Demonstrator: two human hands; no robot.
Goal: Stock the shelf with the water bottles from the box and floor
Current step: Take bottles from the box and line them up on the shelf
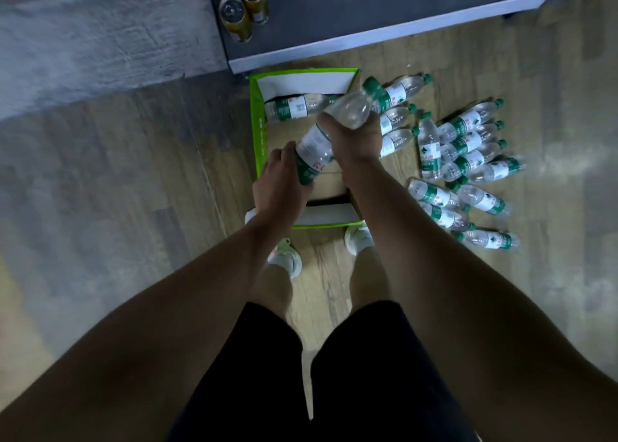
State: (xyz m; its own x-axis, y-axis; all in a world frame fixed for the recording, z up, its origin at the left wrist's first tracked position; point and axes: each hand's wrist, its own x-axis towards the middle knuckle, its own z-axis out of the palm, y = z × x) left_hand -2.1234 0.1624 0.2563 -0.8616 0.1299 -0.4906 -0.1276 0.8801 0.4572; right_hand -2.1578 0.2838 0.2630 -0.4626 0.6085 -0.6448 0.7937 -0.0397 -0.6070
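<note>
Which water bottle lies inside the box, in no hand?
The water bottle lying on its side at the far end of the box. The rest lie on the floor; the left hand and right hand each grip one.

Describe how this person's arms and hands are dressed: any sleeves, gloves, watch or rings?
Both arms are bare, with no sleeve in view. The left hand and right hand wear no gloves, and no watch, band or ring shows, though blur could hide a thin one. Below them are black shorts and white shoes.

Clear glossy plastic bottles (468, 160), wood-grain floor (133, 180)
</note>
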